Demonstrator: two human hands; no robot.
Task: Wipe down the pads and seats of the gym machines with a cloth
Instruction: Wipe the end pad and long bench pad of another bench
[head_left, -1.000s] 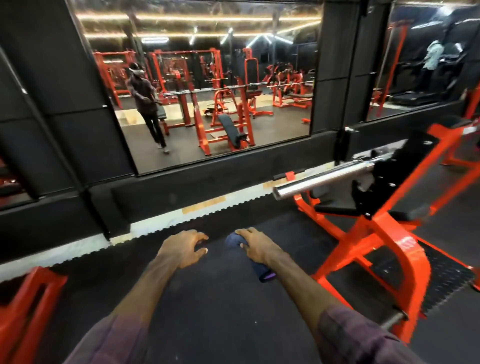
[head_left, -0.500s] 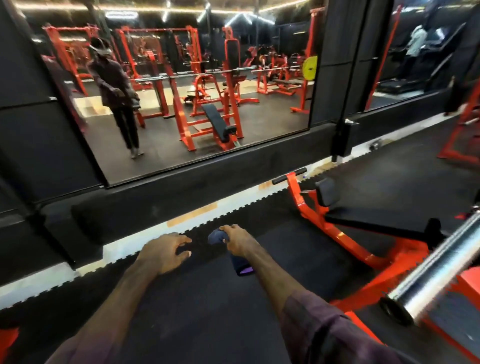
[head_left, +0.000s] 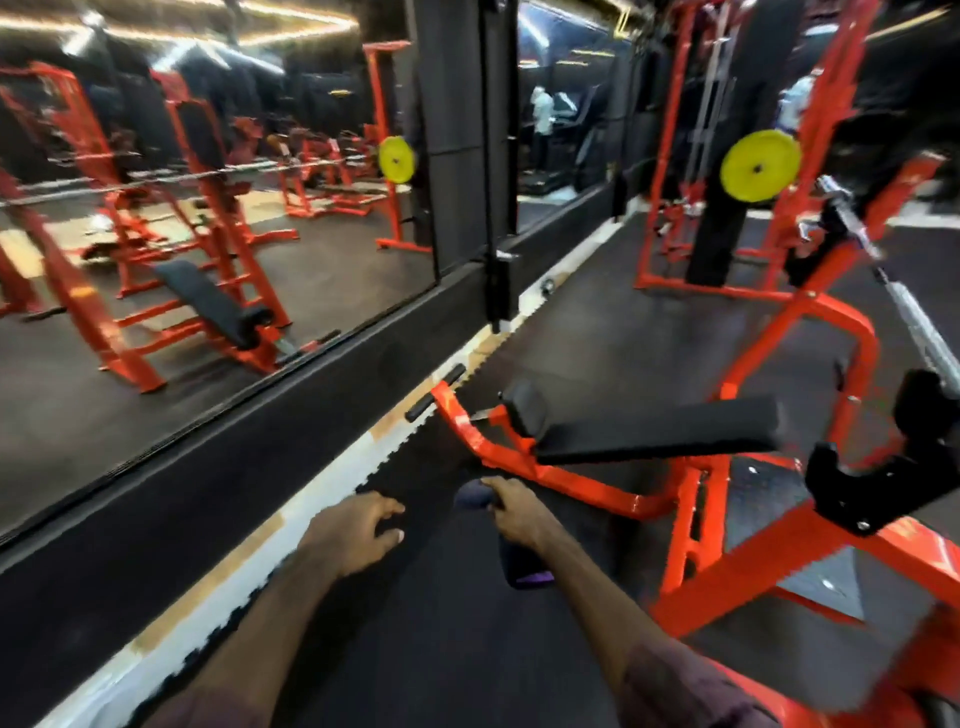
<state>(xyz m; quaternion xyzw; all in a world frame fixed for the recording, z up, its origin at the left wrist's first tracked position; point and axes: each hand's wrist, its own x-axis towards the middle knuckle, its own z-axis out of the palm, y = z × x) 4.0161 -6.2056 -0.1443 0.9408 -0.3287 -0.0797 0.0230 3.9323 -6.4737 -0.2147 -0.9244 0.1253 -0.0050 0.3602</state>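
My right hand (head_left: 511, 512) grips a dark blue cloth (head_left: 519, 564), which hangs down below my fist. My left hand (head_left: 358, 525) floats beside it with loosely spread fingers and holds nothing. Just ahead stands an orange bench press frame (head_left: 576, 480) with a long black bench pad (head_left: 660, 431) and a small black seat pad (head_left: 522, 408) at its near end. Both hands are short of the pads and touch neither.
A mirror wall (head_left: 208, 234) runs along the left, above a black ledge and a white floor strip. A steel barbell (head_left: 914, 322) rests on black hooks (head_left: 872, 483) at the right. An orange rack with a yellow weight plate (head_left: 759, 165) stands behind. Black rubber flooring lies between.
The view has swung right and moved closer to the bench. The pad now lies directly ahead of my hands. My right hand still holds the cloth.
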